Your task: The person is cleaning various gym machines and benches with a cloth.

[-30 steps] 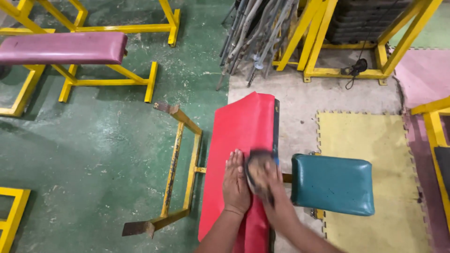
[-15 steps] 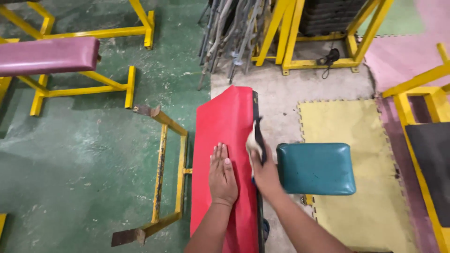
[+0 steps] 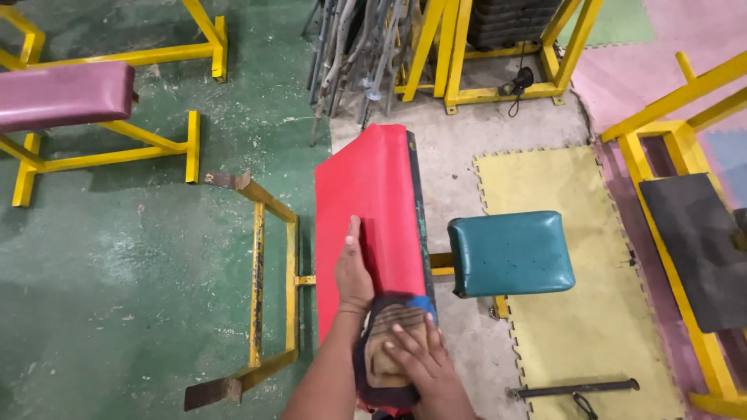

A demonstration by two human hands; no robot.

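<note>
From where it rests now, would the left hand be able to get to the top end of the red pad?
Probably yes. The left hand lies flat on the red pad, and the pad's surface ahead of it is bare, with nothing in the way; it would likely take a lean forward.

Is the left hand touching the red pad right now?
Touching. The head view shows the left hand lying flat, palm down, on the red pad.
</note>
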